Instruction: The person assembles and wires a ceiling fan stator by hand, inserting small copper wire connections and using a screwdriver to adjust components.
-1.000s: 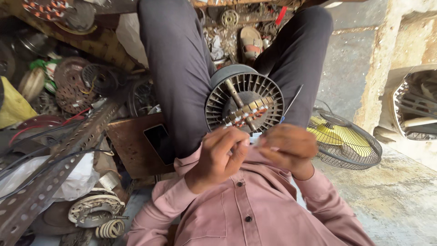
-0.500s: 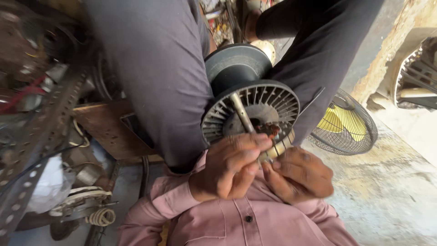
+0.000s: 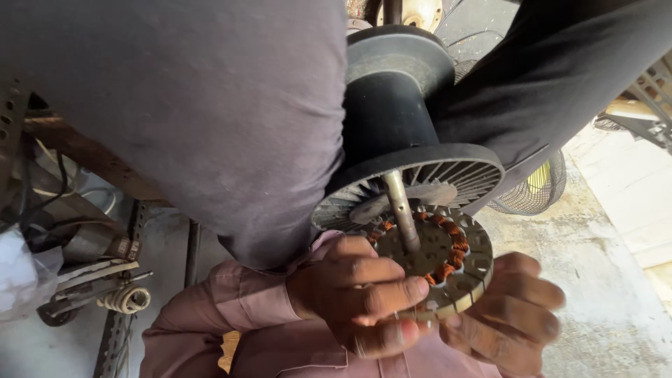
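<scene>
View from a head-worn camera, looking down past the person's own knees. Both hands meet low in the middle of the picture around a round metal stator (image 3: 448,262), a slotted disc with copper-coloured windings in a ring near its hub. The left hand (image 3: 357,294) grips the disc's near edge, its fingers (image 3: 392,294) curled together and clamped on the rim, thumb on top. The right hand (image 3: 507,315) cups the disc from below and from the right, fingers closed against its underside; this hand is a little blurred. A thin steel shaft (image 3: 400,210) runs through the middle of the stator and up into a black finned motor housing (image 3: 406,140), which rests between the person's dark-trousered legs (image 3: 196,119). The stator sits just below the housing's finned rim, close to it. Pink shirt sleeves (image 3: 231,308) show beneath the hands. To the right, on the concrete floor (image 3: 602,280), lies a wire fan guard (image 3: 535,189). At the left edge are a perforated metal bar (image 3: 115,329) and a coiled spring (image 3: 126,299).
</scene>
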